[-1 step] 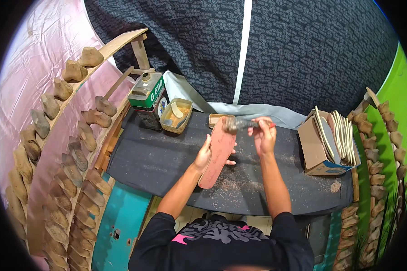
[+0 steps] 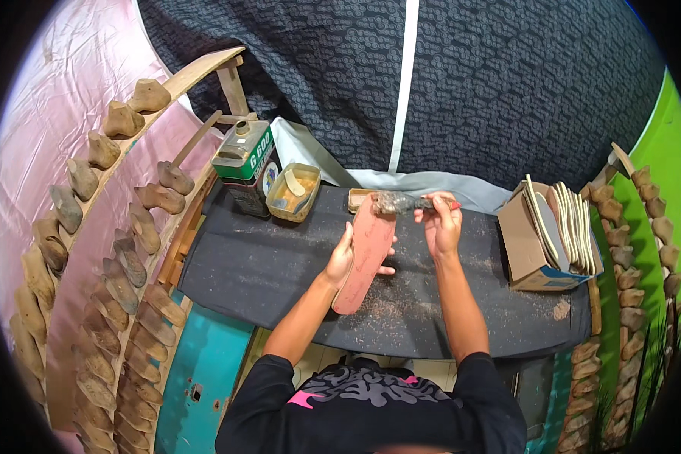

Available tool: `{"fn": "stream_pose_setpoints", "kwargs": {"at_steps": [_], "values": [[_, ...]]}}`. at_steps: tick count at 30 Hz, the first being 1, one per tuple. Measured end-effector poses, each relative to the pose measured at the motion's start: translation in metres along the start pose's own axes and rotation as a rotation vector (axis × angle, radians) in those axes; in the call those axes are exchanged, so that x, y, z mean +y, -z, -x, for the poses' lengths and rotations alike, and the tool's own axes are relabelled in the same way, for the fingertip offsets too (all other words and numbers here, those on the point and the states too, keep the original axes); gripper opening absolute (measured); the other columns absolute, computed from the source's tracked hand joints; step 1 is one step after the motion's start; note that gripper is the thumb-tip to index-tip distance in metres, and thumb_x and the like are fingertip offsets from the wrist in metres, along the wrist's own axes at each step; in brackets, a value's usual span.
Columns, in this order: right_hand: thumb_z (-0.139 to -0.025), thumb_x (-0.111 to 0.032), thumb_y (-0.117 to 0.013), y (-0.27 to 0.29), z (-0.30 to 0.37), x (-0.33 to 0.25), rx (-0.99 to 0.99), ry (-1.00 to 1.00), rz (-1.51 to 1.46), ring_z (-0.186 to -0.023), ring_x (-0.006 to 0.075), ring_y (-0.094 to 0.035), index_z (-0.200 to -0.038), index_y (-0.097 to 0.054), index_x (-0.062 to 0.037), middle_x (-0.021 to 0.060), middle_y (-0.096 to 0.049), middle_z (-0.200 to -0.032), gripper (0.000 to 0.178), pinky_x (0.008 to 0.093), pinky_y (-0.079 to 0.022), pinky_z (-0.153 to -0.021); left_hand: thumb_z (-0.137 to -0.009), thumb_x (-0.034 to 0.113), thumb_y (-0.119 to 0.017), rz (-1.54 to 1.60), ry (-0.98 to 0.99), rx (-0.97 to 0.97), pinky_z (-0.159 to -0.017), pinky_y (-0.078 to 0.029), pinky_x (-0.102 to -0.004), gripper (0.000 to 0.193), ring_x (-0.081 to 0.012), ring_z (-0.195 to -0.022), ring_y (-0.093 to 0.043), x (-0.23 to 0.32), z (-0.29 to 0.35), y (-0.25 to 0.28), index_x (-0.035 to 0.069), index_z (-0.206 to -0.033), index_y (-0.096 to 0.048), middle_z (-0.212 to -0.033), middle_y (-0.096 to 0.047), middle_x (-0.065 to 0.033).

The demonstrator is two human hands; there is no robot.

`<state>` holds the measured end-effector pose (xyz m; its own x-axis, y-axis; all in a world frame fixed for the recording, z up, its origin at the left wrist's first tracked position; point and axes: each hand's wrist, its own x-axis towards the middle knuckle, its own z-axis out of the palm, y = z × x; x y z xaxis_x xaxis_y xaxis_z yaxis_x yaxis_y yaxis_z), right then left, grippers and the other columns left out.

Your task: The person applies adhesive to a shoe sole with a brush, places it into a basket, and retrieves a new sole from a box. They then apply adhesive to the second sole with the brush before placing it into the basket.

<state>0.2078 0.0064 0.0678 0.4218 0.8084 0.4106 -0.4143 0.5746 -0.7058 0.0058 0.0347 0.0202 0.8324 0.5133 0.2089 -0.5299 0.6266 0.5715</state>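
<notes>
My left hand (image 2: pixel 340 259) holds a long reddish-brown shoe sole (image 2: pixel 364 265) by its edges, thumb on the near-left side and fingers showing past the right side. The sole tilts above the table, its upper end pointing away from me. In my right hand (image 2: pixel 441 231) is a brush (image 2: pixel 405 203) with a dark, crusted head and a red-tipped handle, gripped between thumb and fingers. Its bristle end lies over the sole's far end. Just behind that end, a small shallow box (image 2: pixel 356 198) is partly covered by the sole.
A dark cloth (image 2: pixel 257 261) strewn with shavings covers the table. At back left stand a green-and-black metal can (image 2: pixel 244 163) and a cut-down container (image 2: pixel 296 214) with tan residue. A cardboard box (image 2: pixel 523 253) of insoles (image 2: pixel 571 227) sits right. Racks of wooden shoe lasts (image 2: pixel 132 261) flank both sides.
The brush has shifted very slightly away from me over the sole's far end. Both hands keep their hold.
</notes>
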Motion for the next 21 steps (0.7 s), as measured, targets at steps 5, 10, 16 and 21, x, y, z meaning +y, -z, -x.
{"fn": "stream_pose_setpoints", "kwargs": {"at_steps": [5, 10, 16, 21], "values": [[-0.091, -0.008, -0.051, 0.003, 0.027, 0.009, -0.288, -0.176, 0.027, -0.065, 0.0215, -0.062, -0.094, -0.055, 0.0012, 0.0140, -0.060, -0.090, 0.010, 0.0321, -0.052, -0.053, -0.091, 0.066, -0.009, -0.081, 0.032, -0.030, -0.088, -0.050, -0.0485, 0.084, -0.0289, -0.113, -0.054, 0.012, -0.005, -0.012, 0.000, -0.136, -0.035, -0.127, -0.051, -0.0189], [-0.088, -0.011, -0.052, 0.010, 0.037, 0.003, -0.326, -0.177, 0.162, -0.064, 0.0216, -0.061, -0.089, -0.055, 0.0016, 0.0166, -0.060, -0.090, 0.013, 0.0311, -0.052, -0.050, -0.090, 0.067, -0.009, -0.115, 0.055, -0.033, -0.088, -0.050, -0.0479, 0.087, -0.0306, -0.110, -0.056, 0.005, -0.006, -0.007, -0.002, -0.137, -0.032, -0.127, -0.051, -0.0191], [-0.090, -0.010, -0.052, 0.002, 0.008, -0.007, -0.034, 0.046, 0.040, -0.064, 0.0207, -0.062, -0.093, -0.056, 0.0029, 0.0155, -0.062, -0.088, 0.014, 0.0328, -0.052, -0.053, -0.092, 0.064, -0.017, 0.109, 0.040, -0.054, -0.088, -0.047, -0.0560, 0.074, -0.0312, -0.109, -0.055, -0.002, -0.009, -0.008, 0.010, -0.142, -0.030, -0.131, -0.047, -0.0194], [-0.090, -0.009, -0.052, 0.015, 0.058, 0.013, -0.270, -0.233, 0.010, -0.064, 0.0225, -0.062, -0.092, -0.056, 0.0034, 0.0159, -0.060, -0.090, 0.013, 0.0307, -0.052, -0.052, -0.093, 0.062, -0.016, -0.022, -0.086, 0.044, -0.092, -0.048, -0.0488, 0.076, -0.0329, -0.107, -0.057, 0.009, -0.020, 0.000, 0.004, -0.140, -0.029, -0.129, -0.047, -0.0222]]}}
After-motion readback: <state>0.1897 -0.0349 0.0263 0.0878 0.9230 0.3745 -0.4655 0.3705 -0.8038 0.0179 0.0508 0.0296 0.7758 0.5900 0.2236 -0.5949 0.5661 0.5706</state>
